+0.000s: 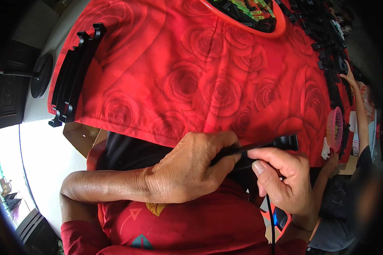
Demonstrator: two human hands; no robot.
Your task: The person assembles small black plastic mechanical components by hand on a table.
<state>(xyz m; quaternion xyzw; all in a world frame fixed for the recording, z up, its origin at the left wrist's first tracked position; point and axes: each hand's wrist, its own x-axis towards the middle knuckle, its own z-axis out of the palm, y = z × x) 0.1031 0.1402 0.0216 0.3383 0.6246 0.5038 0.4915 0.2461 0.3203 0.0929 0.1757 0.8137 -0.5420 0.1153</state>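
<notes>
Holding a long black plastic part (259, 146) just below the red rose cloth's (191, 76) near edge, the left hand (187, 170) wraps around one end, and the right hand (281, 178) pinches its middle, both sets of fingers clenched.

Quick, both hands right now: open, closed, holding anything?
Left hand: closed on the long black plastic part.
Right hand: closed on the same part, thumb and fingers pinching it.

Daylight, bright and even on the red rose-print cloth (191, 76). Overexposed white patch at lower left. Soft shadow under both hands. Strong fisheye bend; dark vignette at corners and right rim. Centre sharp; co-worker's arm (358, 106) at far right slightly blurred.
</notes>
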